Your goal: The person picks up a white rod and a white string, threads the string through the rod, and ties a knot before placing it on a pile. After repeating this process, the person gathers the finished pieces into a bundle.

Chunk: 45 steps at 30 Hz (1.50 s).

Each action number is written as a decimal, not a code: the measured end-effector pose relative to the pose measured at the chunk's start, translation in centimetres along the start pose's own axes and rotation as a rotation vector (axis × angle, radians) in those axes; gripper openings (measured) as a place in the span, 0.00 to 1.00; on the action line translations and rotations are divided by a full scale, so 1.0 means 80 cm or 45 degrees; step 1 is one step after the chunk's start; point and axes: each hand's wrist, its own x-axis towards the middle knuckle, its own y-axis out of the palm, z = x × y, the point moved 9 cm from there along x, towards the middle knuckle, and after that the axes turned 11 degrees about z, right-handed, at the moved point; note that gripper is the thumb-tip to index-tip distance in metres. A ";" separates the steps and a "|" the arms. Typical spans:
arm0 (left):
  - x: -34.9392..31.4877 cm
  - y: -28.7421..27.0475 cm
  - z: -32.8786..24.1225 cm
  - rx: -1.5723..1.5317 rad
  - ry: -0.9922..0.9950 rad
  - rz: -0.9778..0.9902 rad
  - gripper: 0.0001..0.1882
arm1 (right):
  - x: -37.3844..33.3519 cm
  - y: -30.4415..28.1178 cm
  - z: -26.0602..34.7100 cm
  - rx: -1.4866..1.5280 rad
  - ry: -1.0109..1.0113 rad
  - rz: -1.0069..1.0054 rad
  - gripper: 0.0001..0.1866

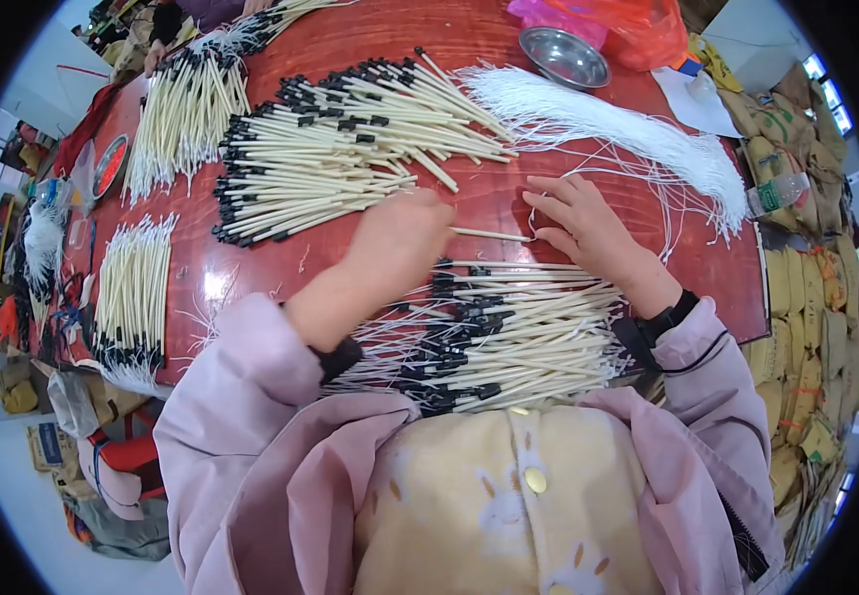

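My left hand (401,238) is closed on a thin cream stick (489,234), which points right from the fingers; its other end is hidden by the hand. At the stick's right tip is my right hand (588,223), thumb and fingers curved around a white string (532,216). The exact pinch is hard to make out. Below both hands lies a bundle of cream sticks with black ends (538,317), white strings trailing from it. A larger heap of similar sticks (300,183) spreads beyond my left hand. Loose white strings (598,114) lie in a long bunch beyond my right hand.
More stick bundles (132,288) (191,109) lie on the left of the red table (489,30). A metal bowl (565,58) and red plastic bag (637,30) are at the far side. A clear bottle (779,193) and stacked sacks (796,337) are on the right.
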 end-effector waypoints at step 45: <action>0.043 0.064 -0.009 0.204 -0.056 0.167 0.08 | -0.012 0.024 0.021 0.029 -0.056 0.161 0.33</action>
